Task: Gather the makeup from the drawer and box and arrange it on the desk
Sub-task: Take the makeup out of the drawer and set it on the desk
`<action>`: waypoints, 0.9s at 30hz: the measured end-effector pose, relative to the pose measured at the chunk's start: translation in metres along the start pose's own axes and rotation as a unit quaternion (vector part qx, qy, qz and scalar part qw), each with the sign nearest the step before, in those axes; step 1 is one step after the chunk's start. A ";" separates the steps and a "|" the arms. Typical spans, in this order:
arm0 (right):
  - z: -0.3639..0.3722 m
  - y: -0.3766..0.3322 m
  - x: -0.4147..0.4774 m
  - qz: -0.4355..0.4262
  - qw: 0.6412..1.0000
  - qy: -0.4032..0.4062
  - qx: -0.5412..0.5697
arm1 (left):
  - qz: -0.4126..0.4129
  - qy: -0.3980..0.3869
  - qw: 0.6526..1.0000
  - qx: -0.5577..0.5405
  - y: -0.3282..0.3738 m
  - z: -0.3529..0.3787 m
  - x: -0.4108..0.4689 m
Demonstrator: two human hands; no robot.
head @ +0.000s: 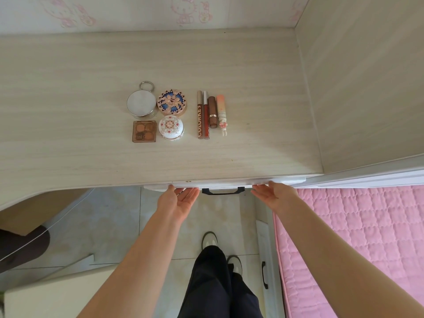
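Both left hand (181, 199) and right hand (273, 193) touch the mostly hidden drawer (158, 187).

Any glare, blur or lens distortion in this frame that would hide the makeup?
Head view: soft, even light with faint shadows; the wide-angle lens bows the front edge of the desk; focus is sharp, the label on the lip gloss tube is legible; only the lid of the silver compact looks washed out.

Black trousers (213, 283), pale shoes (209, 241) (bare forearms (142, 260)).
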State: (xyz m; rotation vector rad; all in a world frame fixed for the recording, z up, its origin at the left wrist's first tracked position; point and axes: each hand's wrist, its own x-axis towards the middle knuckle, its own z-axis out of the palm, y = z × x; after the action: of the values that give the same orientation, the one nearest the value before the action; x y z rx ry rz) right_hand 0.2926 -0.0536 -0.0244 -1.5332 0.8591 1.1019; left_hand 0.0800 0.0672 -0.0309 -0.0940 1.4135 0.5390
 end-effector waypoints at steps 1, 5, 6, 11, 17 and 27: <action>0.002 0.000 0.000 -0.006 1.000 0.002 -0.001 | -0.002 -0.005 1.000 0.000 0.000 0.000 0.001; 0.007 -0.003 0.003 -0.023 1.000 -0.003 0.002 | -0.011 -0.017 1.000 -0.018 0.001 0.002 0.004; 0.007 -0.004 0.004 -0.020 1.000 -0.003 -0.003 | -0.013 -0.019 1.000 -0.019 0.001 0.003 0.003; 0.000 -0.001 0.004 -0.026 0.999 -0.010 -0.025 | -0.003 -0.025 1.000 0.015 -0.002 0.000 -0.003; -0.011 0.010 -0.002 -0.148 0.964 -0.029 -0.221 | 0.082 -0.020 0.974 0.211 -0.010 -0.008 -0.012; -0.084 0.046 -0.030 -0.314 0.789 -0.027 -0.528 | 0.225 -0.034 0.864 0.449 -0.068 -0.044 -0.056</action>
State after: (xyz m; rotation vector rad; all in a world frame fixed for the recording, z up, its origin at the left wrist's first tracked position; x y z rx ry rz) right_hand 0.2590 -0.1460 -0.0056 -2.4074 -0.4818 1.1254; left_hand 0.0648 -0.0261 -0.0024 1.0189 1.4943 0.2041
